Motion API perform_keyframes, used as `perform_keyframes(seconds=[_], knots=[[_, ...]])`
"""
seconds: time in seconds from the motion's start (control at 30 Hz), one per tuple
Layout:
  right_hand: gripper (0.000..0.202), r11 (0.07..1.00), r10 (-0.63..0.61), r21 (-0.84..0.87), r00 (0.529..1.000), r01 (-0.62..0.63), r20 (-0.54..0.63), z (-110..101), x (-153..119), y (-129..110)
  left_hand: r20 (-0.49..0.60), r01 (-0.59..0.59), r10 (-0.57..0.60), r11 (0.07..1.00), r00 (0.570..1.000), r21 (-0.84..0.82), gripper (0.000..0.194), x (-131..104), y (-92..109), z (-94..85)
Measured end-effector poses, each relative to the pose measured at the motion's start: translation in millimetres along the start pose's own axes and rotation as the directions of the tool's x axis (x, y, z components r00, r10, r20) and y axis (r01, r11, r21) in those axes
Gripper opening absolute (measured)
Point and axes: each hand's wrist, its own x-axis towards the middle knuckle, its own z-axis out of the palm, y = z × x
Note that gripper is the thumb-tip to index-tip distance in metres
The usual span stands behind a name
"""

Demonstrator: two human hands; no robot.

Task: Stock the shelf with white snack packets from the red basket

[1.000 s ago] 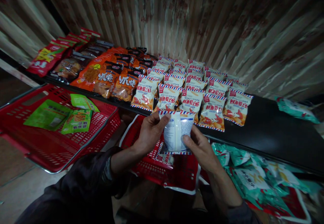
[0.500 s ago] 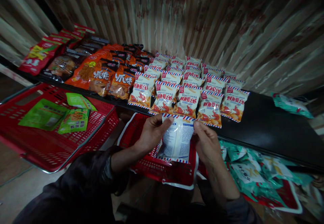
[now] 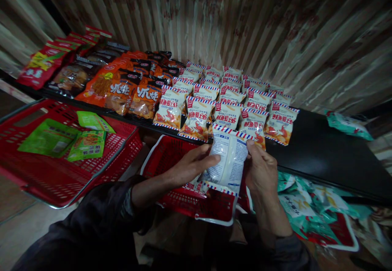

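Observation:
Between my two hands is a white snack bag (image 3: 230, 163) with red-and-blue striped ends, its printed back facing me. My left hand (image 3: 191, 165) grips its left side, thumb lying over the back. At the upper right corner, my right hand (image 3: 260, 167) pinches the bag between thumb and fingers. Below it is a red basket (image 3: 202, 209) with a white rim. Just beyond stand rows of matching snack bags (image 3: 197, 118), fronts toward me, on a black shelf (image 3: 318, 152).
Orange snack bags (image 3: 121, 93) and red bags (image 3: 45, 65) line the shelf's left part. A red basket (image 3: 125, 148) at left holds green packets (image 3: 50, 138). Teal bags (image 3: 301, 207) fill another basket at lower right; one teal bag (image 3: 349, 125) lies on the shelf. Behind hangs a pleated curtain (image 3: 196, 22).
The held bag has moved right and slightly up, toward the shelf. My left thumb has slid from its top edge down onto its back. The view has shifted slightly.

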Motion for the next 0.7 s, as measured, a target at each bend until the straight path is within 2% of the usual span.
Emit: perform_keyframes(seconds=[0.13,0.27,0.33,0.43,0.57,0.7], knots=[[0.027,0.999,-0.021,-0.035,1.0,0.02,-0.019,-1,0,-3,0.113,0.062,-0.062,0.998,0.992,0.007,0.03,0,-3,0.0],[0.03,1.0,-0.025,-0.019,1.0,0.025,-0.012,0,0,-6,0.122,0.04,-0.039,0.999,0.992,0.001,0.033,2,-7,-1.1],[0.031,1.0,-0.008,0.011,0.999,0.008,0.036,1,-1,-8,0.08,0.01,-0.01,1.0,0.997,0.006,0.032,2,-6,-1.6],[0.041,0.997,0.069,0.025,0.98,-0.075,0.187,3,-3,-12,-0.015,-0.054,0.054,0.998,0.998,0.013,0.032,3,-1,-2.5],[0.052,0.988,0.151,-0.085,0.911,-0.128,0.385,2,-9,-12,-0.155,-0.131,0.126,0.991,0.98,-0.023,0.037,5,2,-4.1],[0.062,0.974,0.206,-0.182,0.849,-0.132,0.486,3,-16,-7,-0.205,-0.158,0.145,0.986,0.968,-0.046,0.038,9,0,-6.5]])
